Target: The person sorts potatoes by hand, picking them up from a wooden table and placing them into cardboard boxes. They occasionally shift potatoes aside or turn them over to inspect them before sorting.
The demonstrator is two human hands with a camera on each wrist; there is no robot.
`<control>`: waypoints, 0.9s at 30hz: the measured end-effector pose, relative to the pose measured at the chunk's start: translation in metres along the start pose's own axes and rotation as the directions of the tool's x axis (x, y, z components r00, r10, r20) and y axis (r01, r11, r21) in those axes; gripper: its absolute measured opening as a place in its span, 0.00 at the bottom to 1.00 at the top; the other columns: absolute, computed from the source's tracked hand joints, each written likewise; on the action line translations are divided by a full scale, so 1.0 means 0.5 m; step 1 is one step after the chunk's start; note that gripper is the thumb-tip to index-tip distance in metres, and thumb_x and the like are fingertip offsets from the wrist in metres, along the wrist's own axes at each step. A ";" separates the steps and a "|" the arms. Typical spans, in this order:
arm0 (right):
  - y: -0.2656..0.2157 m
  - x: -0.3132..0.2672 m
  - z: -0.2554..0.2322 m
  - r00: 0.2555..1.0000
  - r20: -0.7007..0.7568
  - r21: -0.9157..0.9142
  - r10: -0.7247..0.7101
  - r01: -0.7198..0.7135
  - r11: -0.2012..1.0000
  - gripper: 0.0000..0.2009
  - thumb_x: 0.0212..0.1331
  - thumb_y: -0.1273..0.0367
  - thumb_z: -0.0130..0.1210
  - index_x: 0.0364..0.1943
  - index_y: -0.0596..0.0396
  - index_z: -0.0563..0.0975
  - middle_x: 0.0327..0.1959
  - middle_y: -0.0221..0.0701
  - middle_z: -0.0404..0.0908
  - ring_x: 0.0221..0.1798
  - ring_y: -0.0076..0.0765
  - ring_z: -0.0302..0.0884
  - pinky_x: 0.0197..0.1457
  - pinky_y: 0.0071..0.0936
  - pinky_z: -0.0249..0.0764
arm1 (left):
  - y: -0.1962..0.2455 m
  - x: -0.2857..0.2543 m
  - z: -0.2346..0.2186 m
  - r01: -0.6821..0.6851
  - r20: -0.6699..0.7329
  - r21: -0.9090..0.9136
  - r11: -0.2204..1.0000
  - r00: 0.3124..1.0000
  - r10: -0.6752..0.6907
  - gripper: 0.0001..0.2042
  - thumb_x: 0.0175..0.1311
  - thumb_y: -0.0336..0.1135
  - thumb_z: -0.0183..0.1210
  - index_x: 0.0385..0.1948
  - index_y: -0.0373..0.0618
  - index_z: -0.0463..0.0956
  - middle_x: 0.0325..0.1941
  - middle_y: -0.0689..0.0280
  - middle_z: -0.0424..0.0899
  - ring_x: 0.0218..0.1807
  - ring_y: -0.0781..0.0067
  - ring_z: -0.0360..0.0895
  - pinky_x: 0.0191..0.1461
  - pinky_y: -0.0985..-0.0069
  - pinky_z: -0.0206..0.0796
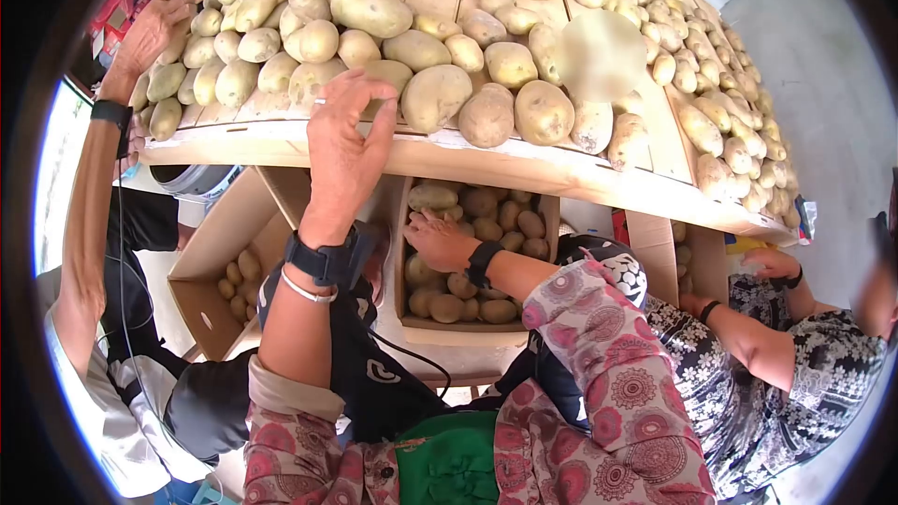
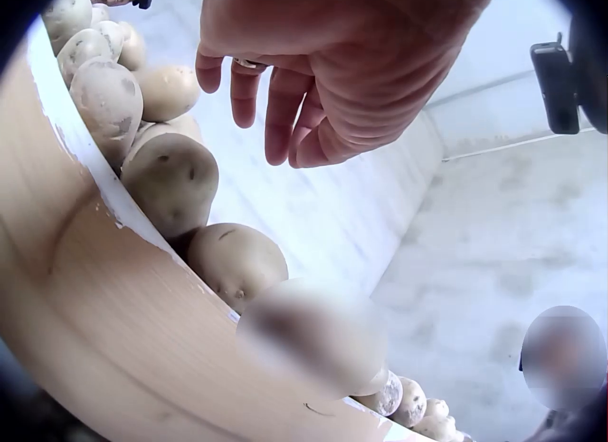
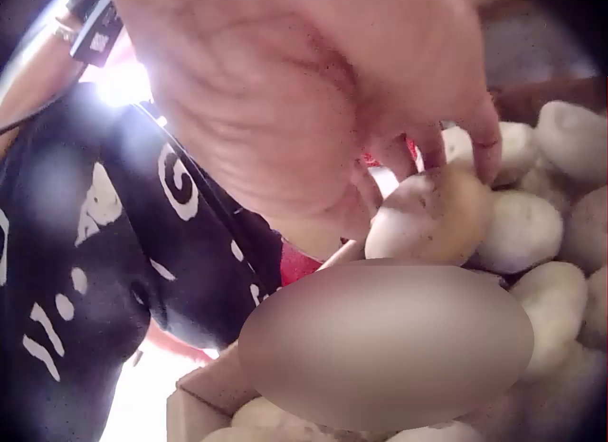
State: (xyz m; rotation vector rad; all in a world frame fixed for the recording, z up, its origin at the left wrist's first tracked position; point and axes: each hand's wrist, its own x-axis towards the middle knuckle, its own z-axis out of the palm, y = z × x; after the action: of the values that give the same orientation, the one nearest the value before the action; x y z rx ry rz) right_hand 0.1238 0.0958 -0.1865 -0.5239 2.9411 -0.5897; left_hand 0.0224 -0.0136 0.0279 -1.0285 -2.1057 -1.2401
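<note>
Above the front row of potatoes point(image 1: 437, 98) on the wooden table, my left hand point(image 1: 346, 145) hovers with its fingers loosely bent. The left wrist view shows nothing held in that hand point(image 2: 342, 71), which wears a ring. Lower down, my right hand point(image 1: 440, 241) reaches into a cardboard box point(image 1: 458, 335) of potatoes, at its left side. Seen from the right wrist, the thumb and fingers of this hand point(image 3: 313, 109) curl round a potato point(image 3: 432, 214). More potatoes point(image 3: 521, 231) lie beside it.
Potatoes cover much of the slatted table, whose raised front edge point(image 1: 449, 157) stands above the boxes. Another cardboard box point(image 1: 201, 309) with potatoes sits at the left. One person's arm point(image 1: 89, 215) reaches in from the left; another person in a patterned dress point(image 1: 748, 383) sits at the right.
</note>
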 end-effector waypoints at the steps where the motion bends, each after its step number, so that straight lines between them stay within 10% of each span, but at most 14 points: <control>1: 0.000 0.005 0.007 1.000 -0.019 -0.034 0.018 -0.018 0.999 0.14 0.47 0.71 0.49 0.41 0.56 0.73 0.47 0.42 0.70 0.52 0.52 0.68 0.45 0.55 0.68 | -0.002 -0.002 -0.007 0.013 0.010 0.017 1.000 1.000 -0.013 0.06 0.54 0.23 0.58 0.34 0.43 0.76 0.38 0.60 0.82 0.56 0.53 0.74 0.58 0.65 0.62; 9: 0.022 0.024 -0.018 0.996 -0.085 -0.314 -0.014 -0.014 0.949 0.15 0.42 0.69 0.53 0.36 0.61 0.76 0.30 0.41 0.78 0.41 0.48 0.76 0.38 0.40 0.72 | -0.011 -0.011 -0.017 0.055 0.019 -0.026 0.998 0.998 -0.054 0.06 0.56 0.22 0.58 0.35 0.42 0.77 0.40 0.61 0.82 0.57 0.57 0.73 0.60 0.68 0.61; 15: 0.021 -0.004 0.000 0.975 -0.040 -0.086 0.217 -0.220 0.972 0.15 0.43 0.70 0.54 0.38 0.60 0.70 0.29 0.47 0.78 0.34 0.55 0.78 0.35 0.47 0.72 | 0.003 -0.002 0.002 0.031 0.005 -0.048 0.998 1.000 -0.031 0.07 0.53 0.22 0.59 0.33 0.42 0.76 0.37 0.59 0.82 0.54 0.50 0.74 0.57 0.63 0.64; 23: -0.071 -0.080 -0.168 0.956 0.289 0.308 -0.044 -0.049 0.950 0.16 0.42 0.64 0.58 0.37 0.55 0.74 0.32 0.45 0.80 0.40 0.53 0.79 0.42 0.41 0.75 | 0.025 0.007 0.041 -0.030 0.047 -0.063 0.998 0.998 0.033 0.06 0.53 0.22 0.58 0.33 0.41 0.76 0.35 0.58 0.82 0.53 0.50 0.75 0.58 0.62 0.63; 27: -0.039 -0.103 -0.345 0.954 0.129 0.722 -0.270 0.096 0.685 0.25 0.45 0.63 0.62 0.50 0.54 0.73 0.42 0.37 0.79 0.40 0.38 0.79 0.46 0.35 0.73 | 0.025 0.011 0.046 -0.021 0.024 -0.063 0.998 0.999 0.023 0.06 0.54 0.22 0.58 0.32 0.41 0.76 0.34 0.59 0.82 0.52 0.50 0.75 0.59 0.62 0.63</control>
State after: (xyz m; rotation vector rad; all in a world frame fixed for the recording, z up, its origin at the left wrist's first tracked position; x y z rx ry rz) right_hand 0.1507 0.1584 -0.0186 -0.7180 2.1860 -1.4864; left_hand 0.0284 0.0127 0.0275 -1.0970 -2.0805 -1.2959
